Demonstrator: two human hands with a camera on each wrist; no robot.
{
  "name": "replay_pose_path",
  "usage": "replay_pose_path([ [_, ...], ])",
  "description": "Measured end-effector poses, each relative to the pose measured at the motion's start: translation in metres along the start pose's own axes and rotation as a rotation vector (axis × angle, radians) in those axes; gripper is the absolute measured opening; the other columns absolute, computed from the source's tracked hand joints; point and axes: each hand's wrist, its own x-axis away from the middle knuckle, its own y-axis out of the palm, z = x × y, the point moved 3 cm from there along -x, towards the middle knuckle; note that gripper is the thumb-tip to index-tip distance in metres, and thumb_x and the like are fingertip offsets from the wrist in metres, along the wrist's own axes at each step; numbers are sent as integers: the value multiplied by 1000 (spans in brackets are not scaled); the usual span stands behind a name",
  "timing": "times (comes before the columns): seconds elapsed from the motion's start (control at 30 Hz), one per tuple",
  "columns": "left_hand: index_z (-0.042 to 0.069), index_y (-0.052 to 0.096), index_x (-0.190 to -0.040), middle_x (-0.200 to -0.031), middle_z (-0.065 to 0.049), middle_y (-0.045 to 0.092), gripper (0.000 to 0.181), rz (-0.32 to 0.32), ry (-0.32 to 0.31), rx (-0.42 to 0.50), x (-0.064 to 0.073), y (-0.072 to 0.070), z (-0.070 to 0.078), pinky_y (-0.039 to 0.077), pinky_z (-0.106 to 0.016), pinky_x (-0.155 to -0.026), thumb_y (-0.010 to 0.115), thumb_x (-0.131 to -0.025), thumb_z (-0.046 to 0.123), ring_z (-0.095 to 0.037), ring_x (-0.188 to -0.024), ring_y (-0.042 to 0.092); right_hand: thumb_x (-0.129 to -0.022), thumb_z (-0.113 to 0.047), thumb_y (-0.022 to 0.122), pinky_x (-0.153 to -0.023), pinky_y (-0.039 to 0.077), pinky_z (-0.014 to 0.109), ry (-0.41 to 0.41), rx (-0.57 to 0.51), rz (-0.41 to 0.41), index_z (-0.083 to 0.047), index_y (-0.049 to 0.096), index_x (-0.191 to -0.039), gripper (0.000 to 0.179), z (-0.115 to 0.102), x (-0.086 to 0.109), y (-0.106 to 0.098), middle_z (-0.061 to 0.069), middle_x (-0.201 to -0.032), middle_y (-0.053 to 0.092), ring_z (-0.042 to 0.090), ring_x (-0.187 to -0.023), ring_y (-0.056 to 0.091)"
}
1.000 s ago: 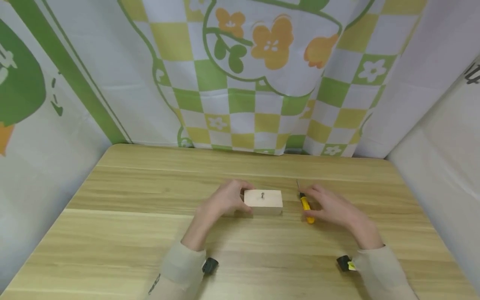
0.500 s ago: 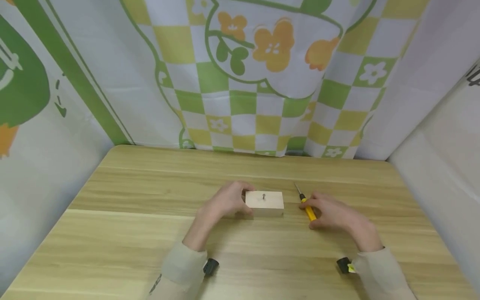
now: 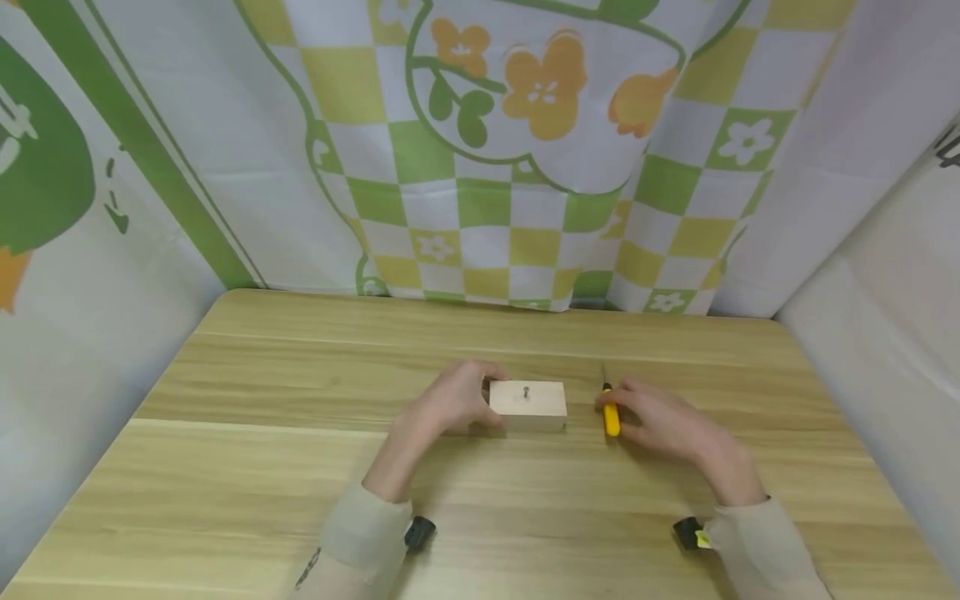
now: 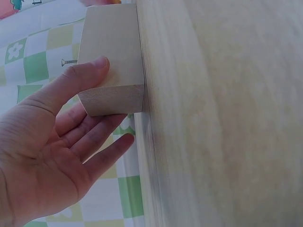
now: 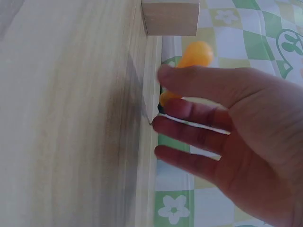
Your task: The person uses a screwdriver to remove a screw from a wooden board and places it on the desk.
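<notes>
My left hand (image 3: 450,400) grips the left end of a pale wooden block (image 3: 528,404), thumb on the near side and fingers at the far side. From the block's top a screw (image 3: 527,392) stands up, its shank partly exposed; the left wrist view also has this screw (image 4: 69,62). To the right of the block, my right hand (image 3: 663,417) pinches the yellow handle of a screwdriver (image 3: 612,418) between thumb and fingers. In the right wrist view the screwdriver (image 5: 196,54) is tilted, handle end raised and thin shaft down near the tabletop, partly hidden by fingers.
Both things are on a wood-grain table (image 3: 262,500). A green, yellow and white patterned curtain (image 3: 480,200) hangs along its back edge, with pale cloth walls at both sides. Dark wrist cameras (image 3: 420,533) sit at both sleeves.
The screwdriver has turned in my right hand: its shaft swung left, then back to point away from me, and the handle looks more raised. My left hand and the block stay in place.
</notes>
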Motion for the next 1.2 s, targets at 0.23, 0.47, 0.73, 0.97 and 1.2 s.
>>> replay_pose_path([
  [0.23,12,68,-122,-105,0,69,59,2,-14,-4,-1,1,1,51,-34,-85,90,-67,13,-15,-92,61,-92,-19,70,-79,54,39,-39,43,74,-10,67,-126,36,-5,-3,-6,3,-111,64,13,-91,61],
  [0.47,12,68,-119,-103,0,69,57,8,-3,-12,0,0,1,51,-33,-82,91,-66,14,-15,-90,61,-89,-17,73,-73,55,32,-102,53,190,-9,69,-122,34,-9,-3,-12,1,-111,63,10,-86,62],
  [0.73,10,68,-119,-104,-1,69,57,15,17,-11,0,0,1,51,-32,-81,91,-67,14,-15,-89,61,-83,-9,79,-80,57,37,-244,41,433,-8,71,-108,27,-16,-4,-21,3,-111,63,19,-98,66],
  [0.97,10,68,-119,-104,-1,69,56,9,20,-6,1,0,0,52,-33,-82,91,-67,14,-15,-90,61,-77,-7,82,-62,57,30,-281,43,606,-4,68,-114,39,-21,-4,-29,5,-99,71,17,-78,70],
  [1.2,10,67,-119,-105,-1,69,57,-2,11,6,0,0,-1,52,-34,-85,91,-68,14,-15,-92,61,-76,-4,82,-59,56,25,-323,-7,712,-3,61,-131,60,-37,-8,-43,8,-95,73,16,-70,71],
])
